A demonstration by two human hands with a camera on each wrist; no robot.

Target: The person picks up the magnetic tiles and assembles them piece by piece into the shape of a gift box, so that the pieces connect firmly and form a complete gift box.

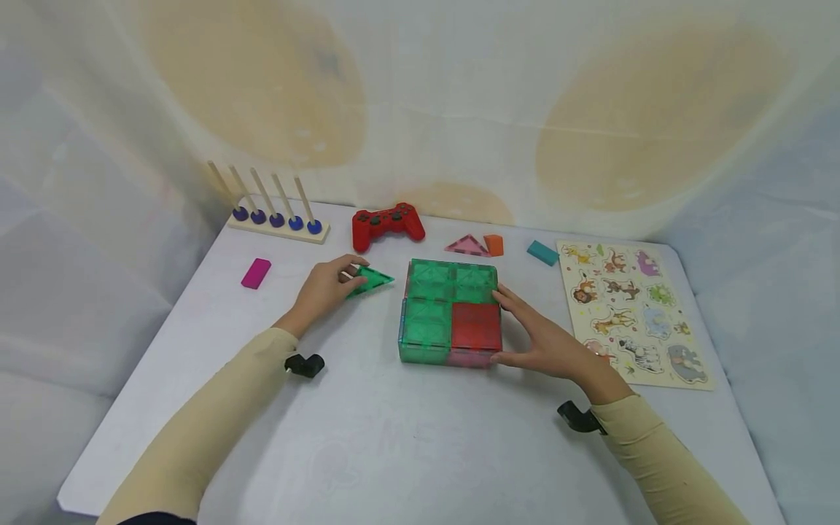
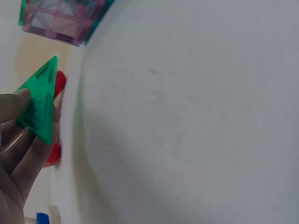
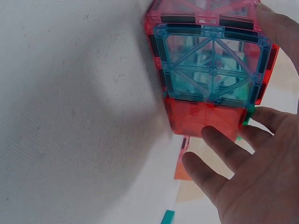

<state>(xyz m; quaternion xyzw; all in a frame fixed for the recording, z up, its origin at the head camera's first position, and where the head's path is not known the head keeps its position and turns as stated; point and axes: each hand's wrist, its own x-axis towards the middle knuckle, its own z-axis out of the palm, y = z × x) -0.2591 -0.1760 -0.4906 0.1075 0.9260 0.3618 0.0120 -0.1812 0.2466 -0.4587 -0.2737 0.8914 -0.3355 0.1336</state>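
In the head view, my left hand (image 1: 326, 286) pinches a green triangular magnetic tile (image 1: 372, 280) between thumb and fingers, left of a low box of magnetic tiles (image 1: 426, 321). The left wrist view shows that green triangle (image 2: 41, 100) tilted up off the table. The box top has three green squares and one red square (image 1: 476, 326) at its near right. My right hand (image 1: 547, 339) touches the box's right side, fingers spread and fairly straight, thumb by the near corner. Up close, that side has a blue tile (image 3: 212, 67) beside a red one (image 3: 205, 117).
Behind stand a peg stand (image 1: 278, 227), a red game controller (image 1: 387, 224), a pink triangle tile (image 1: 468, 246), an orange block (image 1: 494, 245) and a teal block (image 1: 542, 253). A magenta block (image 1: 256, 273) lies left; an animal puzzle board (image 1: 630, 313) lies right.
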